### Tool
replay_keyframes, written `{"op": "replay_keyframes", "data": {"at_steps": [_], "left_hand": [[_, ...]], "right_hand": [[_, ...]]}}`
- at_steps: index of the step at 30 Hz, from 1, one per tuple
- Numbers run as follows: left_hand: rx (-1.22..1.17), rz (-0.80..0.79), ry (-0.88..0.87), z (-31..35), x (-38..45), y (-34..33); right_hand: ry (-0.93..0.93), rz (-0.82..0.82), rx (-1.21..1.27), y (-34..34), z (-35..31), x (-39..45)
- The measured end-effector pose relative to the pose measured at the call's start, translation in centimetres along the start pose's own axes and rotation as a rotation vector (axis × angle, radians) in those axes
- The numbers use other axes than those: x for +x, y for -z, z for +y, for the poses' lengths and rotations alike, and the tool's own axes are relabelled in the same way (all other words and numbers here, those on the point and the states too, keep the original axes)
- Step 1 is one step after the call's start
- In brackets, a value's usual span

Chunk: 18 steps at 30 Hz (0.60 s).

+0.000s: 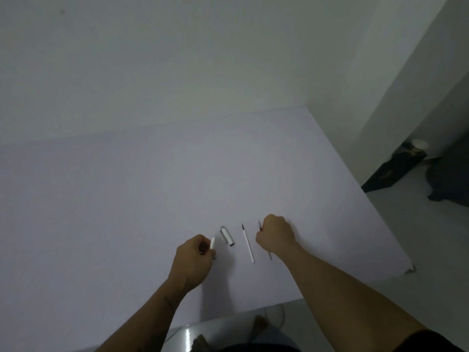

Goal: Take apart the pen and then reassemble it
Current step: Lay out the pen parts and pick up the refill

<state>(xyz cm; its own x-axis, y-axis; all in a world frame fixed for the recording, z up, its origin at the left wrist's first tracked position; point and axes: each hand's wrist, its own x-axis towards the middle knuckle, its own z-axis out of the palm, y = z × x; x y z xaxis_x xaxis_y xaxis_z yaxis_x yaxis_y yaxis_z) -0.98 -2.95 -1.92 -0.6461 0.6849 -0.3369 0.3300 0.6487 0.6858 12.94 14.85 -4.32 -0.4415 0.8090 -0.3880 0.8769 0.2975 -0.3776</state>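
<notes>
The pen lies in parts on the pale table (127, 199). My left hand (195, 257) is closed around a short white barrel piece (212, 243), whose end sticks up past my fingers. To its right a white cap with a metal clip (227, 235) rests on the table. A thin white refill with a dark tip (247, 243) lies further right, apart from both hands. My right hand (275, 235) is closed on a thin rod-like pen part (270, 255); its dark tip shows above my fist and its tail below my wrist.
The table's right edge (375, 207) runs diagonally, with grey floor beyond. A dark box and a dark object (396, 168) sit on the floor at the right. The near table edge is just below my forearms. A white wall stands behind.
</notes>
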Motion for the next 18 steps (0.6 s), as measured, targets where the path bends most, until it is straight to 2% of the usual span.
{"op": "replay_keyframes", "data": {"at_steps": [10, 14, 18], "left_hand": [[0.008, 0.068, 0.047, 0.8, -0.3, -1.7], [-0.020, 0.085, 0.058, 1.6, -0.4, -2.0], [-0.107, 0.119, 0.092, 2.4, -0.6, -1.3]], "right_hand": [[0.089, -0.001, -0.015, 0.4, -0.8, 0.1], [0.176, -0.062, -0.114, -0.8, -2.4, -0.6], [0.171, -0.065, -0.235, -1.9, -2.7, -0.8]]}}
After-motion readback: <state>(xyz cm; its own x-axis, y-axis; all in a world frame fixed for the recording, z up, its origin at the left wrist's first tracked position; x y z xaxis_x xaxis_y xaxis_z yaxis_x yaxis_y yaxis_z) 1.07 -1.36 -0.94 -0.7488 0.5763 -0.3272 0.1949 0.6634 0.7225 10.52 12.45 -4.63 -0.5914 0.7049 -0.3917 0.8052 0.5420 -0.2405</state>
